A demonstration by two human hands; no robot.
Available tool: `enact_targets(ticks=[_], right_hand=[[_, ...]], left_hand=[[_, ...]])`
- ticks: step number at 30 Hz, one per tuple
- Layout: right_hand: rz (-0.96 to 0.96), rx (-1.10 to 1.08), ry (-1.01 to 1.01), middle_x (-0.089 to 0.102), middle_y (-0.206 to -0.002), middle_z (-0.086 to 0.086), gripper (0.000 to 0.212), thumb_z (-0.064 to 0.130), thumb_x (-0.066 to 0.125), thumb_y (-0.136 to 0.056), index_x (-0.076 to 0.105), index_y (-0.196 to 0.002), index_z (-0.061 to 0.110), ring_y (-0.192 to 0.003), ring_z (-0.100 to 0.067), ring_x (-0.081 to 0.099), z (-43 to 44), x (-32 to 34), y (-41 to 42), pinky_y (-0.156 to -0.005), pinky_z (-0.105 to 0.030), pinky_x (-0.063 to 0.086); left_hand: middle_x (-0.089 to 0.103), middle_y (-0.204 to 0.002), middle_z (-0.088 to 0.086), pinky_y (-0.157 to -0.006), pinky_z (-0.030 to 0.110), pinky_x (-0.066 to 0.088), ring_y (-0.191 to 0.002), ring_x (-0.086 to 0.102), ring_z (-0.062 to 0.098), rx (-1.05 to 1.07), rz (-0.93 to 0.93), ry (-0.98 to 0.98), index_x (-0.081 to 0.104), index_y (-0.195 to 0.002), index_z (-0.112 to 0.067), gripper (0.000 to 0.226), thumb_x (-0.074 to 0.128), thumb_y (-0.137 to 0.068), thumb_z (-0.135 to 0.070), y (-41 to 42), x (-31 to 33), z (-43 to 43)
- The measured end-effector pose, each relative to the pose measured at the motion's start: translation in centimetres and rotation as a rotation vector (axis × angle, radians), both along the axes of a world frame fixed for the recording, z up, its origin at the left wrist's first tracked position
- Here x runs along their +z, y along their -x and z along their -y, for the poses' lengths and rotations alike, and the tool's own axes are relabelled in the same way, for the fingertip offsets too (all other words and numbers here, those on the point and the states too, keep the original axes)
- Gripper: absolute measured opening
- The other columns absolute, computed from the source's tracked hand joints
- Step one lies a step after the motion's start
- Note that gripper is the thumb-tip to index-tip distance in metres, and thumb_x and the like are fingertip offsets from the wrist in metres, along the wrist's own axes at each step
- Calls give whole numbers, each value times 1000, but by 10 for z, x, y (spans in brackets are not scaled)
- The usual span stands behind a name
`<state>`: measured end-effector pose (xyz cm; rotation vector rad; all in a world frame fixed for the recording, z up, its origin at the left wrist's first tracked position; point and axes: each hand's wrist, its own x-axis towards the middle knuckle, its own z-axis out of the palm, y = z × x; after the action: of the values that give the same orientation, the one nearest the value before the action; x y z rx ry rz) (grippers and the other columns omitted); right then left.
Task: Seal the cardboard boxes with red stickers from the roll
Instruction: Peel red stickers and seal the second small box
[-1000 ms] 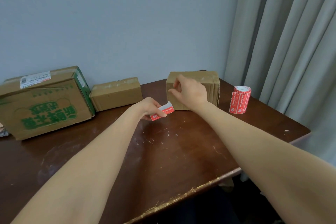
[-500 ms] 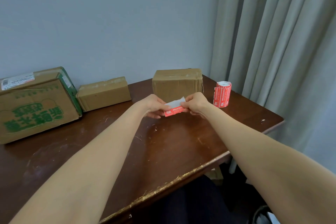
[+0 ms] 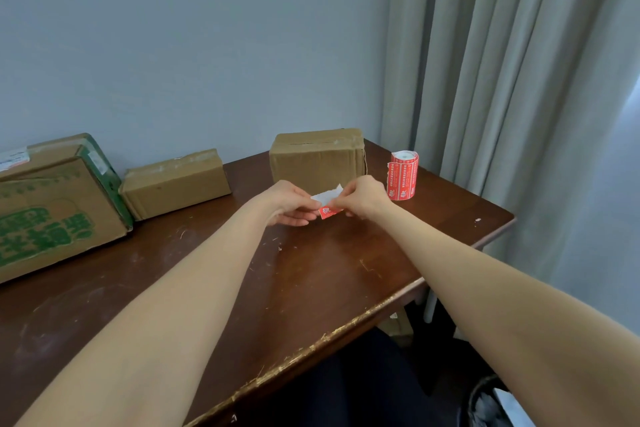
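Both my hands meet over the table in front of a plain cardboard box (image 3: 317, 158). My left hand (image 3: 289, 203) pinches the left end of a red sticker (image 3: 327, 211) with white backing paper. My right hand (image 3: 363, 196) pinches its right end, where the white backing curls up. The red sticker roll (image 3: 403, 175) stands upright to the right of that box. A longer flat box (image 3: 175, 182) lies to the left, and a large box with green print (image 3: 52, 208) sits at the far left.
The dark wooden table (image 3: 311, 274) has a worn front edge and a corner at the right. A grey curtain (image 3: 519, 80) hangs behind the right side. The wall runs close behind the boxes.
My right hand left the top of the middle box and came down to the sticker in my left hand. Both hands now pinch it, and the white backing shows more.
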<state>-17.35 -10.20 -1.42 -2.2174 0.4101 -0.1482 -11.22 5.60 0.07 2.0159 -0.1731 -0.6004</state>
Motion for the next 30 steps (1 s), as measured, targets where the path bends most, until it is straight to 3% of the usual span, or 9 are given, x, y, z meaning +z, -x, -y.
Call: enact_targets(ticks=[2,7,16,21,30], right_hand=[[-42,31,-93,63,-61,-2,17,24,79,-75,73,-83,9,-53,-8,54,-3,-1,5,-48,-17,45],[-41,-1,-269,65,-63,-6,13,15,77,-79,73,-85,5,-52,-7,59,-3,-7,10,-49,-14,52],[-5,16,-354,69,-76,-12,18,9,76,-79,74,-94,-1,-62,-11,65,-3,-7,12,-59,-17,57],[-3,19,-371,67,-69,-8,14,10,78,-79,74,-89,2,-59,-9,64,-2,-7,13,-54,-15,55],[-23,22,-404,69,-74,-9,4,7,74,-81,71,-79,6,-63,-11,66,1,-9,11,-57,-17,56]], left_hand=[[72,-71,5,-60,22,58,-60,69,7,-15,2,25,68,-95,-4,15,74,-81,-6,3,0,4],[72,-81,12,-64,25,60,-67,70,13,-10,17,80,69,-96,-1,14,71,-82,-4,12,2,11],[73,-85,7,-73,28,58,-76,69,13,-20,22,33,71,-90,-4,7,65,-88,-7,17,3,16],[72,-91,8,-71,27,58,-79,69,13,-17,6,24,68,-100,-1,13,62,-91,-6,18,3,18],[70,-84,6,-79,30,57,-79,68,13,-17,22,20,65,-87,-5,9,59,-92,-5,20,1,20]])
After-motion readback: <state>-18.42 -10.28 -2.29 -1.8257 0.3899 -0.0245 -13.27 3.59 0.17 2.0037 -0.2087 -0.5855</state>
